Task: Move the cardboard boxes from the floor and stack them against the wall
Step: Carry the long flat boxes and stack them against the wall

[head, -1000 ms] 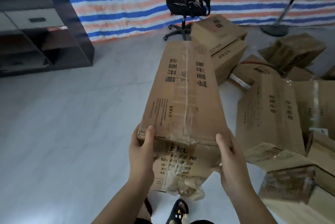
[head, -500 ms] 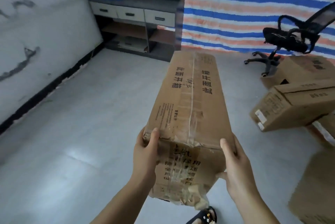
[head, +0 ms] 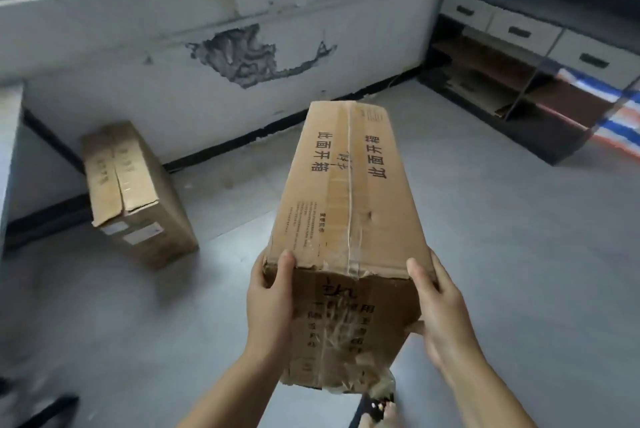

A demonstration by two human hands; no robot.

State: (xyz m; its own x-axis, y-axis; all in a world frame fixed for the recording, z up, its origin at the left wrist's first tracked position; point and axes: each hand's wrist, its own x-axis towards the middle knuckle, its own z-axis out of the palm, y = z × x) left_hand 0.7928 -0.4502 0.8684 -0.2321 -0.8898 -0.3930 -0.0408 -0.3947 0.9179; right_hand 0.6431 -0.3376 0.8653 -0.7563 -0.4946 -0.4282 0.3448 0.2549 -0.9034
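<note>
I hold the box in the air, left hand and right hand clamping its near end, long axis pointing away toward the wall; the placed box lies ahead-left, nearer my left hand.

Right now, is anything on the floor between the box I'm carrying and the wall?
Nothing visible. Bare floor lies between the carried box and the wall. The other box sits off to the left.

Grey floor fills the frame; 1 cardboard box sits on it at left by the wall, dark shelving unit stands upper right.
</note>
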